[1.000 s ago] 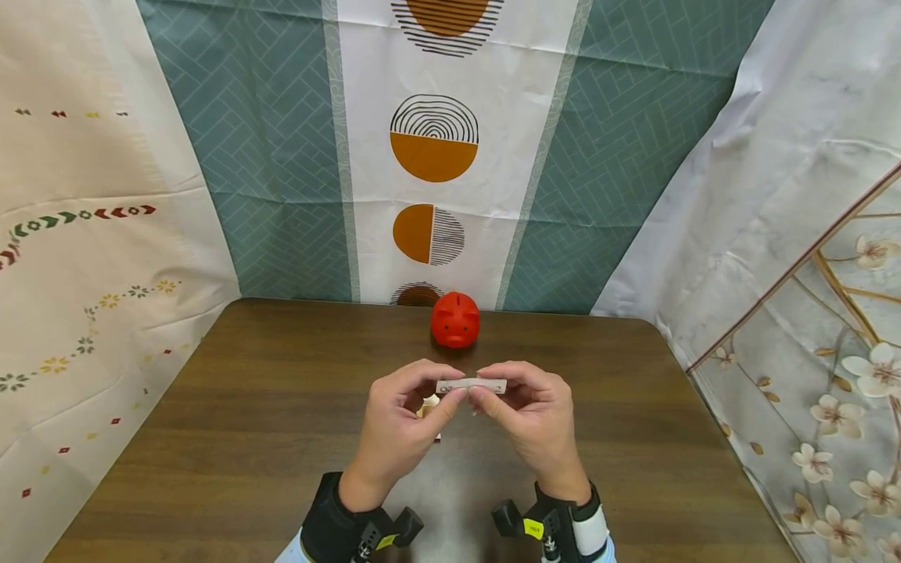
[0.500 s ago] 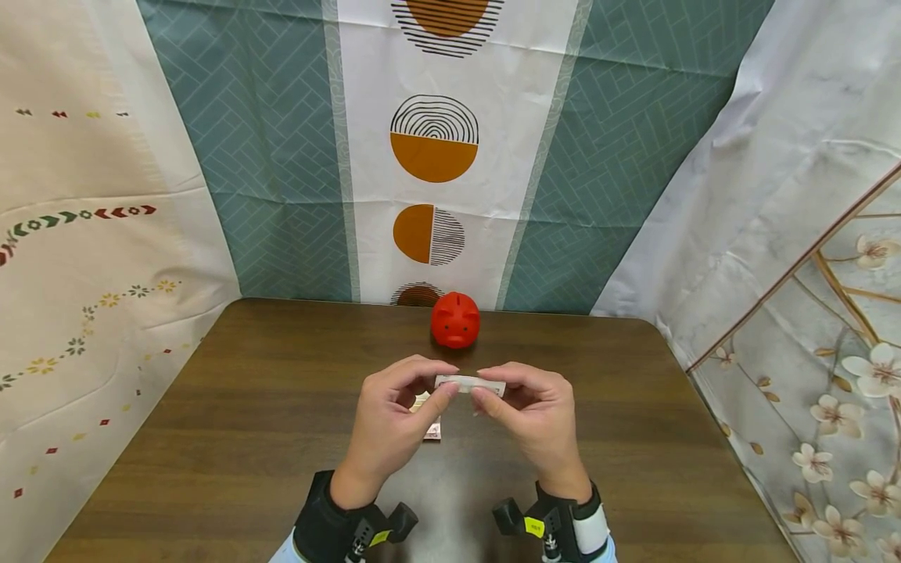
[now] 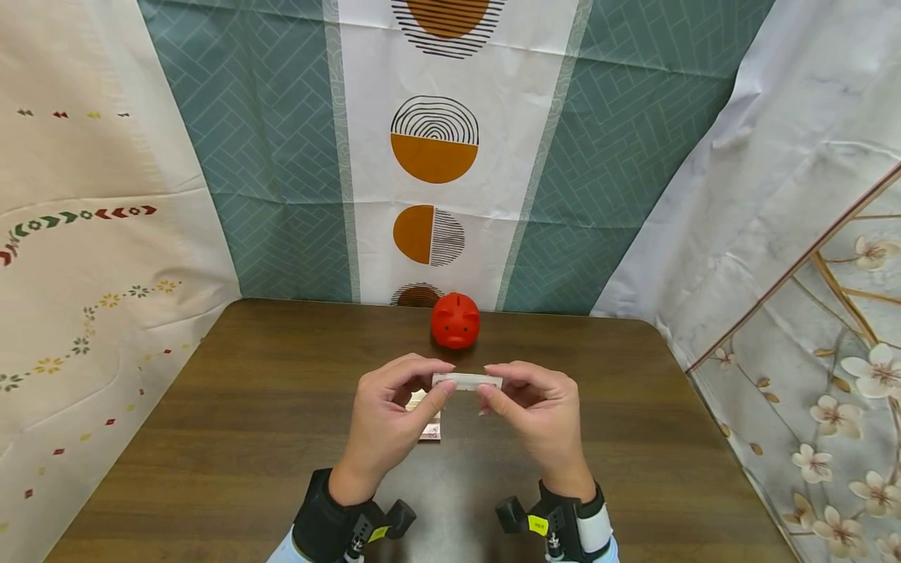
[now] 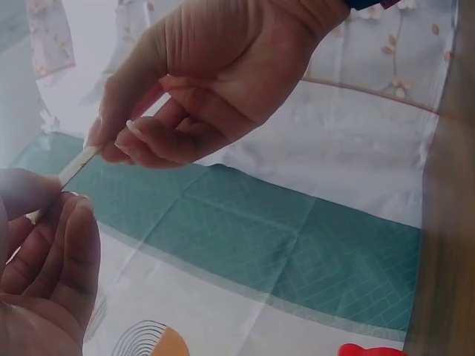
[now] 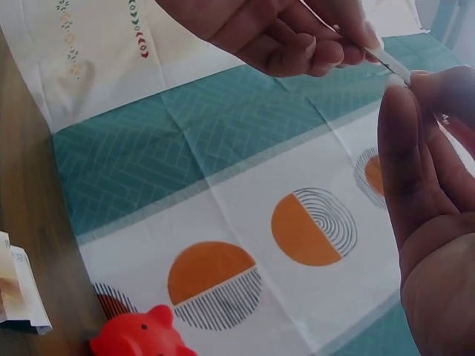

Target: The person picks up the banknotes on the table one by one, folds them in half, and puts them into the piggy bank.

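Between my two hands, over the middle of the table, a narrow pale strip that looks like a folded banknote (image 3: 466, 381) is held level. My left hand (image 3: 390, 414) pinches its left end between thumb and fingertips. At the other end, the thumb and fingers of my right hand (image 3: 540, 418) pinch it too. The left wrist view shows the strip (image 4: 79, 163) edge-on, thin and straight between both sets of fingertips. Partly hidden behind my left hand, another creased, printed paper (image 3: 431, 431) lies on the table; its folds stand up in the right wrist view.
A red piggy bank (image 3: 455, 322) with a slot on top stands at the table's back edge, beyond my hands. The brown wooden table (image 3: 281, 375) ends at patterned cloth hangings (image 3: 296, 195) behind and on both sides.
My left hand has shifted slightly left, uncovering more of the paper on the table. The strip has gone from slightly bowed to straight, and my thumbs have moved apart along it.
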Demonstrator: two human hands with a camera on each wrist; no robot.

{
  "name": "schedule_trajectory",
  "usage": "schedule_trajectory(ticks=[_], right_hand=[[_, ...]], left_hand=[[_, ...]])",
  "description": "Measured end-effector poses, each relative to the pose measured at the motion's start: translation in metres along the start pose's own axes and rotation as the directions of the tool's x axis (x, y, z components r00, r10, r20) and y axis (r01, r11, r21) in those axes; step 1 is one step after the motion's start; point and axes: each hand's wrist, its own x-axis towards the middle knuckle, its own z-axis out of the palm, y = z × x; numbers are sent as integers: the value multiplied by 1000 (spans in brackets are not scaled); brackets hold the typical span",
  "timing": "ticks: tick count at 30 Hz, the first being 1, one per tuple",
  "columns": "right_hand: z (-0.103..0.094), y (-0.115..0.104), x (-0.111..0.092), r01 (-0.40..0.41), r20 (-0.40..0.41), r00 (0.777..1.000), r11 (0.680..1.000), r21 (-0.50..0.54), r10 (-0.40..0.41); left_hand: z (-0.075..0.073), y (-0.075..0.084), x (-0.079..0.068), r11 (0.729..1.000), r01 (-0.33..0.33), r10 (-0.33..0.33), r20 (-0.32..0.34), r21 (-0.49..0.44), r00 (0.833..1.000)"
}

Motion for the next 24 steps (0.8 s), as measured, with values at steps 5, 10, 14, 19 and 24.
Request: schedule_trajectory(ticks=[5, 10, 14, 19, 24], right_hand=[[0, 1, 0, -11, 10, 1000, 1000, -9, 11], [-3, 3, -2, -40, -5, 999, 998, -55, 40], [-7, 5, -1, -105, 16, 994, 986, -125, 108], [-13, 6, 17, -126, 92, 984, 963, -240, 152], [-22, 2, 45, -117, 115, 980, 936, -332, 164]], left_hand=[[-2, -1, 0, 1000, 8, -8, -1, 1, 1000], [-5, -4, 1, 999, 43, -42, 19, -13, 999], [-12, -12, 2, 993, 114, -115, 85, 12, 990], [-23, -28, 10, 986, 163, -165, 138, 28, 977], [-27, -46, 23, 978, 201, -207, 154, 55, 966]])
